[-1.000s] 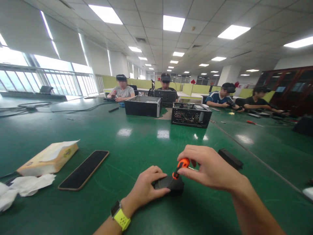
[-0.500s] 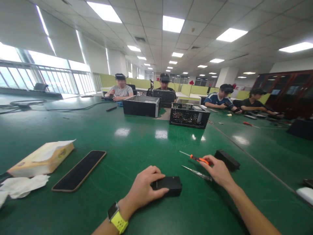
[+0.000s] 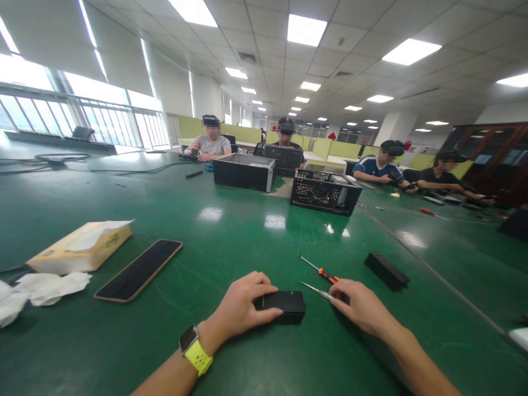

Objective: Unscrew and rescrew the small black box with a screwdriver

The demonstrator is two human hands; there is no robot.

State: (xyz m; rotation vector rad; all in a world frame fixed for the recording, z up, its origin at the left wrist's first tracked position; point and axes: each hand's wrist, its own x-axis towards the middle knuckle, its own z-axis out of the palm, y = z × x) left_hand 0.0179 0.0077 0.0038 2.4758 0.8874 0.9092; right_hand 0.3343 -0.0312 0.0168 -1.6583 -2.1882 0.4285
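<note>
My left hand [image 3: 247,300] is closed around the left end of a small black rectangular box [image 3: 289,304] lying on the green table. Beyond it to the right, my right hand [image 3: 358,305] pinches a slim screwdriver [image 3: 315,289] with a silvery, see-through handle, whose tip points left. The rest of that handle is hidden under the fingers. Just behind lies an orange-and-black screwdriver [image 3: 325,273], its handle end partly covered by my right hand. A second black block-shaped piece [image 3: 386,270] rests apart, to the right of this hand.
At left are a phone [image 3: 140,270], a tissue pack [image 3: 80,247] and crumpled tissues [image 3: 53,288]. Two black computer cases [image 3: 243,175] stand farther back. Several people sit around the far side, and a seam [image 3: 429,258] crosses the green tabletop [image 3: 231,242] on the right.
My right hand has moved left and nearer, from the orange-and-black screwdriver to the see-through one. My left hand stays on the black box. The camera view has shifted slightly.
</note>
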